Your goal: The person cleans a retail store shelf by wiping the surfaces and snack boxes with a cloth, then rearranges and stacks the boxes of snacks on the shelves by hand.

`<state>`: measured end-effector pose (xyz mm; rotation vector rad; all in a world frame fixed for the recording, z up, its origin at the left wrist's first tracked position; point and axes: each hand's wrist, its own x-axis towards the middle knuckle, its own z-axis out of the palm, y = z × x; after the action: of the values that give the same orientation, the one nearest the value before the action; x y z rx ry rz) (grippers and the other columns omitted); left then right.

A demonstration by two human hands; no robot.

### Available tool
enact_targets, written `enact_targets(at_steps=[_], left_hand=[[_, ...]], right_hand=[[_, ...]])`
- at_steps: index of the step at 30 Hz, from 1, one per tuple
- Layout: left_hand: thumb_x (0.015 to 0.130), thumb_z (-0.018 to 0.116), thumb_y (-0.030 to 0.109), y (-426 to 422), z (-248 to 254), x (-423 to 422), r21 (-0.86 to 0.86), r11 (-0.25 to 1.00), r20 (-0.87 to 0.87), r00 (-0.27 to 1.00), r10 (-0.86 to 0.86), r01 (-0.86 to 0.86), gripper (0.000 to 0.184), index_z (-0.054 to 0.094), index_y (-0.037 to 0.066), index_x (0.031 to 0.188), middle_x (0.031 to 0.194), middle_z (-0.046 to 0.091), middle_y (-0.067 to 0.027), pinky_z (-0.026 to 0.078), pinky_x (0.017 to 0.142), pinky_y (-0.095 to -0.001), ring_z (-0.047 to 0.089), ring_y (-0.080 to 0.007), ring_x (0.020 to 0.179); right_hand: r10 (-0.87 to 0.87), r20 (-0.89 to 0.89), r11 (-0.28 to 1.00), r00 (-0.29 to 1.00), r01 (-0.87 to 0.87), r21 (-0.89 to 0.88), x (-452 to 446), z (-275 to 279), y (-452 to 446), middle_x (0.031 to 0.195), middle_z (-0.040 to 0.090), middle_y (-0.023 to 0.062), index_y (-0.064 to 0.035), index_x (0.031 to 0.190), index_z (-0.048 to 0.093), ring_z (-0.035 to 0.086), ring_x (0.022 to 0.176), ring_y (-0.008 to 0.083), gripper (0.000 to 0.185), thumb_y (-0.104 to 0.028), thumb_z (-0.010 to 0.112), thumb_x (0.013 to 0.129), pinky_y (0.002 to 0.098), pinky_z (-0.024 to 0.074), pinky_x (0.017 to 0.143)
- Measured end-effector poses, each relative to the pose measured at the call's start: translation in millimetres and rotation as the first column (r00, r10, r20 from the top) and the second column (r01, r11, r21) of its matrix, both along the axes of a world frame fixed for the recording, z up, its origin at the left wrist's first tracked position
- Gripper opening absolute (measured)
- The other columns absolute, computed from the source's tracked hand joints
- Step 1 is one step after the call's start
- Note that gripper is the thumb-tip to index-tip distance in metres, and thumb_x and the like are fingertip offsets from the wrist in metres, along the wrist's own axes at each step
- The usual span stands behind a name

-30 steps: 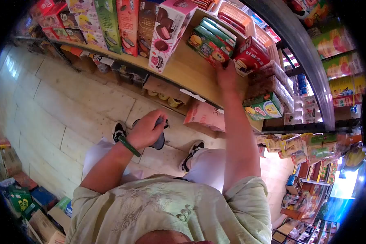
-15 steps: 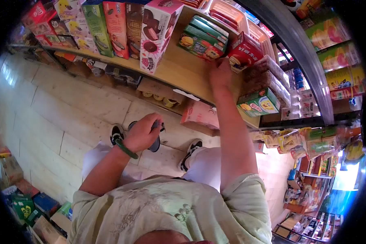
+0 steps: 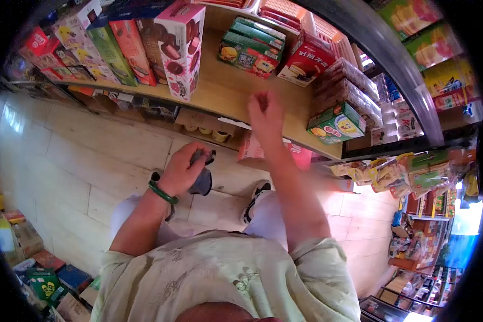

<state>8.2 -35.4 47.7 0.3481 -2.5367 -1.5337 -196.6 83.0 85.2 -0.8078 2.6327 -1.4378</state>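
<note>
My left hand point(image 3: 185, 168) is closed around a dark grey object point(image 3: 202, 182) with a black end, held above the floor; its kind is unclear. A green bangle point(image 3: 162, 193) circles that wrist. My right hand point(image 3: 265, 112), a little blurred, hovers over the front of the wooden shelf point(image 3: 220, 104) with its fingers curled and nothing visible in them. Beyond it, apart from the fingers, stand a red snack box point(image 3: 307, 58) and several green snack boxes point(image 3: 250, 48). To its right lies a green-and-yellow box point(image 3: 337, 124) beside clear-wrapped packs point(image 3: 354, 88).
A tall pink biscuit box point(image 3: 181, 51) and several upright boxes line the shelf's left part. Pink packages point(image 3: 252, 149) sit low beneath the shelf edge. Bagged snacks point(image 3: 392, 177) hang at the right. Cartons point(image 3: 48, 284) lie on the floor at the lower left.
My right hand has drawn back from the red box toward the shelf's front edge. The red box now sits slightly turned. The left hand keeps its hold on the grey object, and the view has shifted.
</note>
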Motion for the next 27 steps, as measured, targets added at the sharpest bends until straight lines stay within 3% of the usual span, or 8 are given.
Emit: enact_targets(at_steps=[3,7,11,12,14,18,22,27], left_hand=[[0.086,0.052,0.008,-9,6,-7,0.225,0.973,-0.038,0.997,0.06,-0.05,0.019,0.055,0.004,0.105,0.093,0.06,-0.0073,0.046,0.076,-0.0308,0.059,-0.0177,0.087],[0.089,0.049,0.003,3,33,-12,0.754,0.656,-0.043,0.999,0.005,0.029,0.02,0.054,0.001,0.108,0.101,0.058,-0.0049,0.042,0.09,-0.0268,0.053,-0.0126,0.098],[0.091,0.051,0.009,33,49,-30,0.512,0.839,-0.026,0.98,-0.197,0.182,0.02,0.054,0.002,0.11,0.104,0.058,-0.0079,0.042,0.091,-0.0301,0.053,-0.0171,0.105],[0.091,0.051,0.011,33,56,-42,0.053,0.976,-0.092,0.975,-0.204,0.209,0.022,0.055,0.002,0.111,0.106,0.059,-0.0097,0.041,0.091,-0.0312,0.053,-0.0184,0.105],[0.094,0.05,0.018,31,71,-69,-0.642,0.767,-0.206,0.969,-0.14,-0.026,0.026,0.055,0.001,0.112,0.112,0.059,-0.0136,0.041,0.092,-0.0337,0.054,-0.021,0.106],[0.097,0.046,0.026,13,89,-146,-0.25,0.913,-0.415,0.887,0.202,-0.324,0.034,0.053,0.002,0.12,0.115,0.059,-0.0144,0.04,0.095,-0.0339,0.054,-0.0222,0.11],[0.093,0.048,0.034,-48,85,-226,-0.329,0.757,-0.487,0.788,0.377,-0.565,0.044,0.051,0.0,0.121,0.119,0.055,-0.0219,0.039,0.098,-0.0372,0.051,-0.0344,0.113],[0.091,0.039,0.051,-87,116,-279,-0.445,0.747,-0.004,0.836,0.549,-0.494,0.063,0.051,-0.002,0.124,0.13,0.046,-0.0263,0.035,0.1,-0.0422,0.044,-0.0371,0.121]], right_hand=[[0.395,0.357,0.897,0.846,-0.27,-0.351,49,-7,21,0.098,0.061,0.01,-0.0017,0.113,0.05,0.061,0.092,0.0244,0.046,-0.026,0.069,0.079,0.0388,0.048,0.08],[0.606,0.072,0.775,0.792,-0.568,-0.276,92,-25,52,0.105,0.06,0.0144,-0.0004,0.116,0.048,0.06,0.096,0.0301,0.054,-0.028,0.071,0.076,0.0389,0.0475,0.084],[0.638,0.377,0.77,0.672,-0.562,-0.301,93,-51,58,0.101,0.061,0.0209,0.0012,0.114,0.05,0.061,0.095,0.0343,0.055,-0.03,0.07,0.073,0.0401,0.0474,0.084],[0.547,0.485,0.826,0.682,-0.534,-0.182,88,-46,59,0.105,0.061,0.0186,0.0004,0.116,0.05,0.059,0.102,0.0303,0.055,-0.029,0.071,0.074,0.0391,0.0442,0.089],[0.541,0.432,0.794,0.722,-0.608,0.022,81,-19,69,0.1,0.062,0.0188,-0.0004,0.112,0.052,0.059,0.098,0.0335,0.049,-0.028,0.069,0.075,0.0414,0.045,0.085],[0.617,0.127,0.724,0.777,-0.623,0.296,82,-22,87,0.087,0.063,0.0166,-0.0039,0.097,0.056,0.06,0.086,0.036,0.033,-0.025,0.065,0.074,0.0452,0.0463,0.076],[0.607,0.036,0.734,0.794,-0.578,0.357,83,-22,100,0.083,0.062,0.0133,-0.0056,0.094,0.057,0.06,0.084,0.0316,0.03,-0.023,0.066,0.072,0.0423,0.0466,0.075],[0.616,0.02,0.696,0.787,-0.556,0.454,75,-20,108,0.084,0.063,0.0116,-0.0064,0.093,0.057,0.061,0.085,0.0297,0.028,-0.021,0.066,0.071,0.0416,0.046,0.076]])
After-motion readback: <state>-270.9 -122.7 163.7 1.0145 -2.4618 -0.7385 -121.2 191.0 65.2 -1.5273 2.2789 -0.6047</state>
